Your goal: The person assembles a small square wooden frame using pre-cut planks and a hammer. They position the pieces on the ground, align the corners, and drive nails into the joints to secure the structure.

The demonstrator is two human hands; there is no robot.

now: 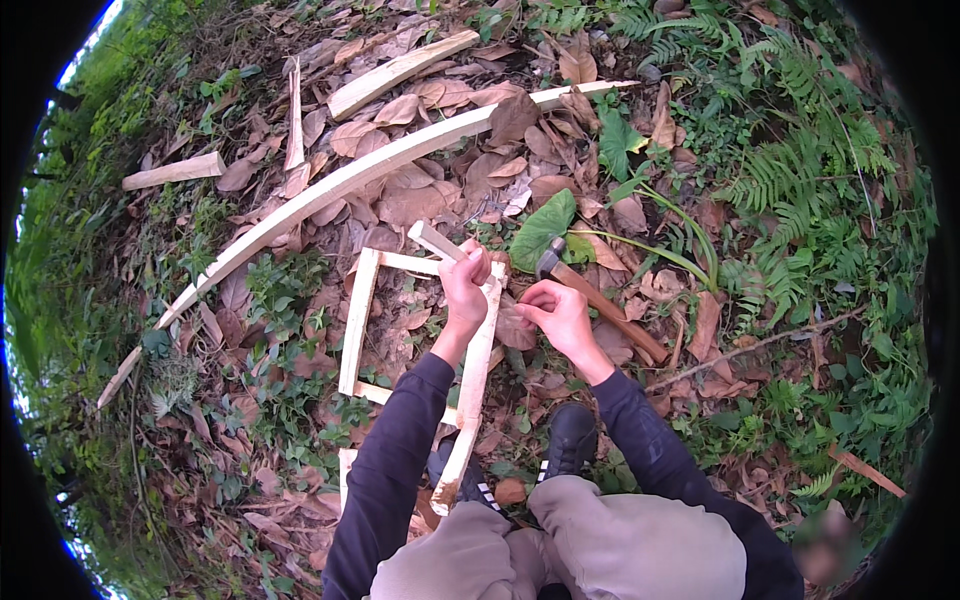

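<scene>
Left hand (466, 285): we had it closed in a fist around a short stick (432, 239), at the far end of the frame's right rail (478, 350).
Right hand (560, 315): we had thumb and fingertips nearly together, just right of that rail; couldn't tell if anything small sat between them.
Wood frame (358, 320): we had it on leaf-strewn ground (410, 205), mostly ahead and left of our shoes (572, 440).
Hammer (610, 308): lay just beyond our right hand, head by a green leaf (543, 231), handle slanting rightward toward us.
Other wood: long pale strip (350, 180) past the frame, shorter pieces (405, 73) farther out.
</scene>
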